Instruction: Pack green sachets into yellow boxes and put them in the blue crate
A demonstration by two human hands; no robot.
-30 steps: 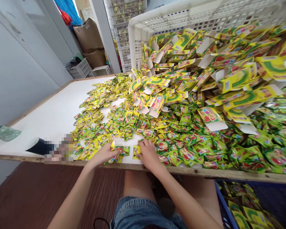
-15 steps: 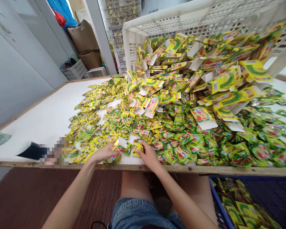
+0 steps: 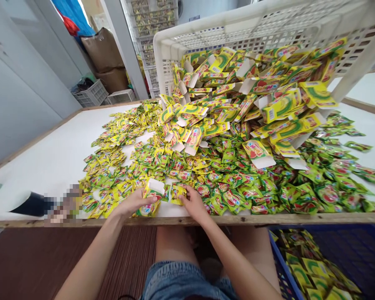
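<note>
"Well, what just changed in our left hand point(image 3: 131, 203)?"

"We tipped up the little box point(image 3: 149, 194), so more of its front and its white flap show now. Our left fingers pinch its low edge."

"And our right hand point(image 3: 194, 203)?"

"Those fingers pinch the side of a yellow packet point(image 3: 176, 194), just beside the box, not touching it. Both are low over the counter point(image 3: 46, 146), near its front edge."

"What else is around us?"

"Lots of green packets point(image 3: 234, 201) lie to the right. A big white basket point(image 3: 200, 35) leans on its side at the back, with flat-looking boxes point(image 3: 256, 151) spilling out. Down by our legs is a blue crate point(image 3: 353, 250). Another person's blurry hand point(image 3: 61, 211) is on our left."

"Is anything in our way?"

"Maybe the heaps, because they crowd close around our hands. We can't tell if the little box has anything inside."
</note>
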